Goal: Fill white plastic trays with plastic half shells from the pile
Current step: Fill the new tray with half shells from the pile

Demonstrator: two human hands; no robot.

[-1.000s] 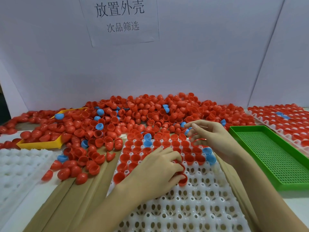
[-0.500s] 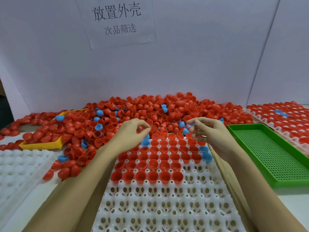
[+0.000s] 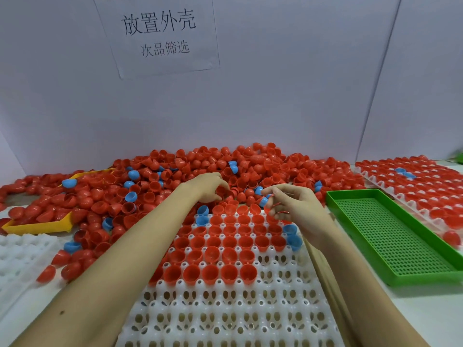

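Note:
A white plastic tray (image 3: 225, 311) lies in front of me; its far rows hold red and a few blue half shells, its near rows are bare. Behind it spreads a big pile of red and blue half shells (image 3: 250, 164). My left hand (image 3: 205, 187) reaches into the near edge of the pile, fingers curled down among red shells; what it grips is hidden. My right hand (image 3: 295, 206) hovers over the tray's far right corner, pinching a blue half shell (image 3: 263, 202) at the fingertips with red shells tucked in its palm.
A green perforated tray (image 3: 400, 236) lies to the right. Beyond it is a white tray filled with red shells (image 3: 426, 189). A yellow tray (image 3: 37, 225) sits half buried at the left, another white tray (image 3: 20, 256) in front of it. A paper sign hangs on the wall.
My left hand left the tray's front filled row and moved forward into the pile. My right hand stayed near the tray's far right corner, shifting slightly.

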